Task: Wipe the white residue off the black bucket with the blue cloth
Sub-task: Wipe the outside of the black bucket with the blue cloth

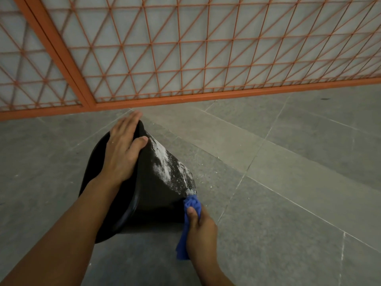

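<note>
While our left hand (123,149) lies flat, steadying the tipped bucket (144,182) on the floor, our right hand (201,226) pinches the cloth (191,205) at its lower edge — we should sweep firmly up through the residue (165,162).

A single head-worn wide-angle view looks forward and steeply down from the person's own height, tilted so the floor (288,182) runs uphill toward 2 o'clock. Both forearms enter from 6 and 7 o'clock, close to the lens. The black bucket (148,193) sits near centre, and an orange mesh fence (185,48) fills the frame from 10 to 2 o'clock, farther off
</note>
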A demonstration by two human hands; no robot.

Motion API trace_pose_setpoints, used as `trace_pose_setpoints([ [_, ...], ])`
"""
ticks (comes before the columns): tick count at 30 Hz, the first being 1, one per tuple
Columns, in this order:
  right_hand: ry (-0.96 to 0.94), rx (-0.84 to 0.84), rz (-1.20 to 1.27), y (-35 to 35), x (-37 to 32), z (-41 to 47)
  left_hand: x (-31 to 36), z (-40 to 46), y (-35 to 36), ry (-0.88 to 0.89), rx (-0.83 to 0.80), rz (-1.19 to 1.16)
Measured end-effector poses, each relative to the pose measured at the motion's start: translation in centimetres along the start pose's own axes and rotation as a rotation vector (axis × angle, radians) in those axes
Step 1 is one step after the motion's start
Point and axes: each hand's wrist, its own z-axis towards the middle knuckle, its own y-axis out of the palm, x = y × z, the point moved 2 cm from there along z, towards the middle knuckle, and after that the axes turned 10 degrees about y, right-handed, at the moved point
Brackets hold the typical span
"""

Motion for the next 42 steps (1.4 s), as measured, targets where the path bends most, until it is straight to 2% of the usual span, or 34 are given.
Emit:
trace_pose_setpoints([
  [5,0.111,0.056,-0.048,-0.7,0.7,2.5,-0.1,-0.5,0.1,0.007,0.023,-0.005],
  [11,-0.013,0.006,-0.037,-0.2,1.0,1.4,-1.1,-0.3,-0.7,0.004,0.038,-0.025],
  [16,0.099,0.041,-0.033,-0.5,1.0,2.5,-0.8,-0.4,-0.3,-0.006,0.049,0.003],
  [20,-0.061,-0.013,-0.022,0.1,0.9,-0.2,-1.6,-0.4,-0.8,0.007,0.053,-0.028],
  [26,0.158,0.029,-0.096,-0.8,1.6,3.5,-1.8,-0.5,-0.9,0.03,0.065,-0.038],
  [30,0.02,0.064,-0.106,-0.5,2.3,1.9,-2.0,-0.5,-1.0,0.014,0.055,-0.045],
  [34,0.092,0.025,-0.107,-0.9,1.9,4.2,-1.1,-0.5,-0.7,0.045,0.042,-0.028],
  [37,0.1,0.032,-0.092,-0.7,2.3,2.9,-0.9,-0.6,-0.8,0.05,0.029,-0.021],
  [42,-0.121,-0.034,0.066,0.7,0.5,-2.5,-0.2,-0.2,-0.3,0.085,0.015,0.023],
])
